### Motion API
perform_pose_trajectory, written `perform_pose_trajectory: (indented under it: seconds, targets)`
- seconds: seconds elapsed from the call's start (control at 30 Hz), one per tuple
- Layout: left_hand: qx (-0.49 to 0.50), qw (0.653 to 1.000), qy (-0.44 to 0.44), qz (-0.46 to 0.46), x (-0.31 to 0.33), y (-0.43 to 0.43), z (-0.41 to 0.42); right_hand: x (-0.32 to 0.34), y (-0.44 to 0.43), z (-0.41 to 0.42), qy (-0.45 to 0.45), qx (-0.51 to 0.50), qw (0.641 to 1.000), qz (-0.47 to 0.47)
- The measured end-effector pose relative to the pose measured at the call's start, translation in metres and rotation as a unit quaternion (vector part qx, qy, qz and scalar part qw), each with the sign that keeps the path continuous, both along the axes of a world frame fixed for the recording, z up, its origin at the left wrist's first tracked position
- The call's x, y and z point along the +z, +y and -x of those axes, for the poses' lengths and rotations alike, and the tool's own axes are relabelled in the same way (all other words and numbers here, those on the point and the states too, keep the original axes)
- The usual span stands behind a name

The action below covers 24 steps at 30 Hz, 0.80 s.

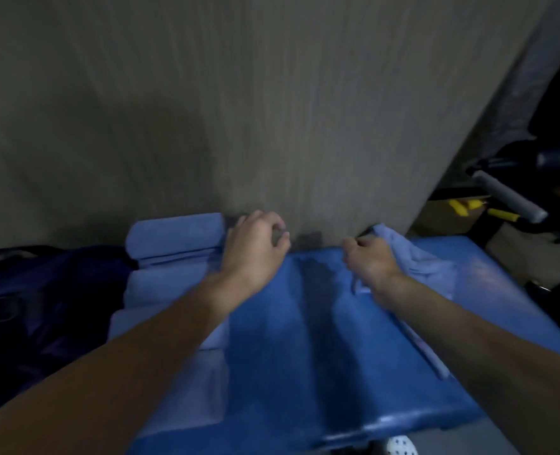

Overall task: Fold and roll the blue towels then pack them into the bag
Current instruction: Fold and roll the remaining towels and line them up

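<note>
Under your right hand (370,261), a loose blue towel (416,262) is bunched in your grip, likely for spreading on the table (288,356); left hand (255,246) loosely curled, empty, beside rolled towels (173,234) staged near the bag (42,307).

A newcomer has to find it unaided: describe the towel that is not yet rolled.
Start at the blue table, whose left side carries a row of rolled towels. Near its far right corner, the right hand grips a crumpled towel. It alone is loose and wrinkled, paler than the tabletop, not a tight roll.
</note>
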<state>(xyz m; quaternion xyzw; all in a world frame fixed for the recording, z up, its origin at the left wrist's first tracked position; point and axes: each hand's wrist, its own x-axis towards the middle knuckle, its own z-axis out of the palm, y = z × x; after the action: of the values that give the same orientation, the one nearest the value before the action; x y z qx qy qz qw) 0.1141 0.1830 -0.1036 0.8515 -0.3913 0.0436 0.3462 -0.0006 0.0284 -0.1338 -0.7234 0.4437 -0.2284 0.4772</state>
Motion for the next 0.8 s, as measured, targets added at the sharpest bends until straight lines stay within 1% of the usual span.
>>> perform_pose_trajectory:
  seconds: [0.07,0.13,0.23,0.3,0.37,0.43,0.47,0.53,0.57,0.6,0.67,0.8]
  targets:
    - [-0.022,0.997,0.069,0.005,-0.014,-0.035,0.027,-0.009,-0.026,0.039,0.034,-0.008,0.999,0.031]
    - [-0.027,0.992,0.127,0.003,-0.029,-0.068,0.053,-0.019,-0.046,0.076,0.092,0.006,0.994,0.050]
    - [-0.019,0.978,0.206,-0.008,-0.046,-0.108,0.085,-0.038,-0.065,0.110,0.180,0.019,0.983,0.035]
    - [-0.018,0.965,0.262,-0.021,-0.056,-0.124,0.099,-0.049,-0.069,0.119,0.196,0.040,0.980,0.017]
    - [-0.006,0.951,0.306,-0.042,-0.065,-0.132,0.107,-0.055,-0.066,0.123,0.197,0.046,0.979,0.026]
    - [0.013,0.938,0.342,-0.051,-0.066,-0.134,0.112,-0.055,-0.062,0.123,0.180,0.049,0.982,0.040]
    - [0.024,0.926,0.375,-0.039,-0.065,-0.135,0.113,-0.053,-0.060,0.123,0.152,0.050,0.986,0.043]
    - [0.045,0.884,0.465,-0.009,-0.057,-0.140,0.114,-0.046,-0.054,0.125,0.085,0.057,0.994,0.047]
    - [0.058,0.868,0.493,0.002,-0.053,-0.142,0.114,-0.040,-0.049,0.126,0.045,0.073,0.995,0.048]
    - [0.070,0.861,0.504,0.010,-0.049,-0.144,0.114,-0.033,-0.042,0.128,0.004,0.097,0.994,0.042]
    - [0.079,0.867,0.492,0.025,-0.044,-0.146,0.116,-0.020,-0.028,0.135,-0.055,0.145,0.988,0.018]
    - [0.050,0.891,0.447,0.055,-0.035,-0.137,0.125,-0.005,-0.010,0.152,-0.067,0.194,0.978,-0.022]
